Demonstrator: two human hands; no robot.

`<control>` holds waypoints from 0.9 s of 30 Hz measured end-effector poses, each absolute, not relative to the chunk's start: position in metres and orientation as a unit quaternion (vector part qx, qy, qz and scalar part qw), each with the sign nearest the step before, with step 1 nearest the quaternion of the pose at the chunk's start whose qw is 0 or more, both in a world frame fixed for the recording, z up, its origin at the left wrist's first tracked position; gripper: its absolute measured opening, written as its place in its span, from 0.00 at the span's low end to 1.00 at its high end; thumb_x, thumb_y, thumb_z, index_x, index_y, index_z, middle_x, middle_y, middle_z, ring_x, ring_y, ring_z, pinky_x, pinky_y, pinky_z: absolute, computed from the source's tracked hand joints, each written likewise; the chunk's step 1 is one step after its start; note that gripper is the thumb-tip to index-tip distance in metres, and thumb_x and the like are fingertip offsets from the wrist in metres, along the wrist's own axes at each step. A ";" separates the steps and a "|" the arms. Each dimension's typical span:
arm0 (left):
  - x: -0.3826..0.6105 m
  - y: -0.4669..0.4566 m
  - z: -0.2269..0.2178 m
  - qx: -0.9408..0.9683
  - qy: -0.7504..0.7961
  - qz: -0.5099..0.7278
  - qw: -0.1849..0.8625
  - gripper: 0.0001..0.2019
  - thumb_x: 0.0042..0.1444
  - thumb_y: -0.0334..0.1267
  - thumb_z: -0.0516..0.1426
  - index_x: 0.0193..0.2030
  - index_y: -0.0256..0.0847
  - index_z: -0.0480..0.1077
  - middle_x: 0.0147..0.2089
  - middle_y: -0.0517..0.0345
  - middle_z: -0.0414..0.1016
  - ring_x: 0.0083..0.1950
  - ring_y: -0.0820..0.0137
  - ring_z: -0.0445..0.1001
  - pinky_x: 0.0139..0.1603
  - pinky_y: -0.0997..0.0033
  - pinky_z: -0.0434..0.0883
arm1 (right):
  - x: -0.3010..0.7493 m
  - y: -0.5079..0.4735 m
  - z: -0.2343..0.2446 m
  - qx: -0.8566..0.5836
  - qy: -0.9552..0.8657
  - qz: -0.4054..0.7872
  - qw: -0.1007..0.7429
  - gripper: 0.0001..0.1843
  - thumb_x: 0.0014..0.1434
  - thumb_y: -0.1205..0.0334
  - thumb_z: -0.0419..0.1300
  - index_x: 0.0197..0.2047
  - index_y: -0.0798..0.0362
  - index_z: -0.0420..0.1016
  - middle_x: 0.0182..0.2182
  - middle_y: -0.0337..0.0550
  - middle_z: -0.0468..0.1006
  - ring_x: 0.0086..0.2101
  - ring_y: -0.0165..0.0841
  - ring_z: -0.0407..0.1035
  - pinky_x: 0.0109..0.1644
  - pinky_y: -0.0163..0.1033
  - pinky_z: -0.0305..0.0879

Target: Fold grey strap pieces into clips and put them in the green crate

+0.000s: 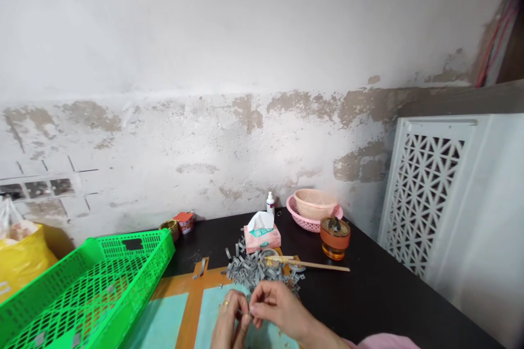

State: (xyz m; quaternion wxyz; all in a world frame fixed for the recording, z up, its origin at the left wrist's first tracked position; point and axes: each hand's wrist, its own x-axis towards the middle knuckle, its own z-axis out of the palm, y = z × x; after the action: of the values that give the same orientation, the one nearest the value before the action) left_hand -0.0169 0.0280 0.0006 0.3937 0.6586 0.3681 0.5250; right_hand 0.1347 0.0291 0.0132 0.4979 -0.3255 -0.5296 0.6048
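Observation:
My left hand (229, 319) and my right hand (276, 305) meet low in the view, fingertips pinched together on a small grey strip piece (244, 313). A ring shows on a left finger. Just beyond them lies a pile of grey strip pieces (254, 270) on the table. A small round dish (269, 258) sits in the pile with a wooden stick (315, 265) resting across it.
A green plastic crate (90, 289) stands at the left, a yellow bag (22, 262) beyond it. A pink tissue pack (262, 234), white bottle (270, 203), pink basket with bowl (313, 210) and orange jar (334, 237) stand at the back. A white lattice panel (426, 196) rises at the right.

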 end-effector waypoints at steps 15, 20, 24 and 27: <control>-0.017 0.029 -0.003 0.590 0.380 0.552 0.451 0.16 0.51 0.53 0.61 0.27 0.44 0.68 0.27 0.62 0.67 0.30 0.67 0.66 0.34 0.71 0.63 | 0.135 0.032 0.013 -0.325 -0.454 0.659 0.504 0.24 0.40 0.50 0.73 0.33 0.59 0.75 0.24 0.41 0.76 0.26 0.31 0.72 0.36 0.40 0.67; -0.022 0.028 0.006 0.598 0.364 0.512 0.498 0.15 0.53 0.52 0.60 0.28 0.43 0.68 0.28 0.61 0.69 0.32 0.66 0.68 0.35 0.70 0.66 | 0.134 0.037 0.008 -0.356 -0.485 0.609 0.517 0.23 0.41 0.47 0.71 0.32 0.58 0.76 0.23 0.40 0.76 0.25 0.31 0.72 0.35 0.40 0.68; -0.031 0.034 0.016 0.562 0.404 0.559 0.457 0.12 0.51 0.49 0.63 0.34 0.44 0.71 0.34 0.60 0.71 0.37 0.64 0.69 0.38 0.70 0.69 | 0.137 0.040 0.000 -0.408 -0.523 0.561 0.495 0.15 0.45 0.54 0.67 0.30 0.57 0.75 0.21 0.36 0.74 0.24 0.29 0.69 0.33 0.36 0.66; -0.039 0.036 0.030 0.535 0.431 0.599 0.411 0.15 0.46 0.50 0.65 0.34 0.44 0.72 0.34 0.59 0.74 0.38 0.63 0.71 0.38 0.69 0.71 | 0.140 0.037 -0.009 -0.453 -0.594 0.507 0.430 0.05 0.45 0.64 0.64 0.28 0.56 0.77 0.18 0.34 0.71 0.21 0.27 0.65 0.27 0.31 0.60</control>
State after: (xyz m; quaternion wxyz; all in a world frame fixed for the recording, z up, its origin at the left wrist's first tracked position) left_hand -0.0394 0.0358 0.0304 0.4108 0.5349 0.4311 0.5994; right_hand 0.1401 0.0374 -0.0089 0.4301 -0.4530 -0.5939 0.5070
